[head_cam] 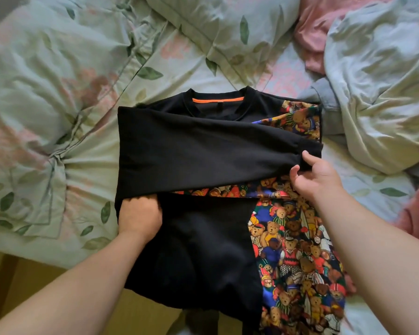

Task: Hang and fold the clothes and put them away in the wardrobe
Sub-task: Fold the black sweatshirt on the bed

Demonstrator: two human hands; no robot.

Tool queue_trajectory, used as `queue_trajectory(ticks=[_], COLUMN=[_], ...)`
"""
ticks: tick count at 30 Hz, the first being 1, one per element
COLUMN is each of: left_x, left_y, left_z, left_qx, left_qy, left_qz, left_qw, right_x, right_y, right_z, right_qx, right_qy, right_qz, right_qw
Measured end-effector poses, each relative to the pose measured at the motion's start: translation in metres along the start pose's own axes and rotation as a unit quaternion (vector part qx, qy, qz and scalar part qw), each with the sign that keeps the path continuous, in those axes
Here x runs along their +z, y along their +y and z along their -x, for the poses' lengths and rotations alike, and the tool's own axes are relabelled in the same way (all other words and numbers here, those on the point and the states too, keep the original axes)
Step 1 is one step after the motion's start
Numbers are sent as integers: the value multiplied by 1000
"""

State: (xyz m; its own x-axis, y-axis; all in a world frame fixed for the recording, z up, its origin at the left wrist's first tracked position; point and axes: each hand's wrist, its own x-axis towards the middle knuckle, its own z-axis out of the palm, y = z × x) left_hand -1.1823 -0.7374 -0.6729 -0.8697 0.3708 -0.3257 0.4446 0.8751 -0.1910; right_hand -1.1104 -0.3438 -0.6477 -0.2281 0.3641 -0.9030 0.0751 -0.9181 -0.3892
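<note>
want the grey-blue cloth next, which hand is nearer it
Right. The right hand pinches the black sleeve below the grey-blue cloth; the left hand sits under that sleeve's far end.

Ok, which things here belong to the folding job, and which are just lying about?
Job: black top with teddy-bear panel; its black sleeve, folded across the chest; right hand pinching the cuff; left hand, fingers hidden under the sleeve.
Lying about: floral duvet; pillow; pink fabric; grey-blue cloth, possibly another garment.
</note>
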Motion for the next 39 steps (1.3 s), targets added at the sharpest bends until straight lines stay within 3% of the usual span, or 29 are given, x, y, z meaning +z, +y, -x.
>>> queue_trajectory(ticks=[3,5,6,9,13,19,21,23,25,28,31,33,39], left_x=[4,0,-5,-19,-27,-11,-13,-21,-29,-41,-44,-44,-29], left_y=[6,11,13,13,7,1,0,-2,-6,-16,-36,-49,-72], left_z=[11,8,3,-23,-64,-92,-95,-99,-107,-132,-164,-182,-204], left_qx=[182,236,213,43,-111,-140,-140,-153,-190,-293,-379,-378,-314], left_qy=[162,209,219,235,161,-35,-46,1,90,125,66,15,-61], left_qz=[19,71,93,136,166,165,185,222,277,350,415,465,647], left_qw=[970,946,948,961,966,976,972,963,938,881,825,800,692], right_x=[-6,-7,-6,-7,-17,-14,-7,1,9,23,35,38,37], right_y=[-1,-1,-1,3,2,-3,-3,-4,-9,-22,-36,-39,-25], right_z=[-6,-10,-12,-20,-33,-50,-50,-48,-44,-43,-49,-57,-71], right_qx=[-10,-39,-57,-143,-285,-279,-265,-271,-307,-354,-335,-327,-338], right_qy=[54,77,86,116,187,217,231,256,259,211,185,183,237], right_qz=[57,97,124,239,434,559,577,600,619,601,583,574,614], right_qw=[997,991,987,953,834,750,737,707,675,685,716,728,673])
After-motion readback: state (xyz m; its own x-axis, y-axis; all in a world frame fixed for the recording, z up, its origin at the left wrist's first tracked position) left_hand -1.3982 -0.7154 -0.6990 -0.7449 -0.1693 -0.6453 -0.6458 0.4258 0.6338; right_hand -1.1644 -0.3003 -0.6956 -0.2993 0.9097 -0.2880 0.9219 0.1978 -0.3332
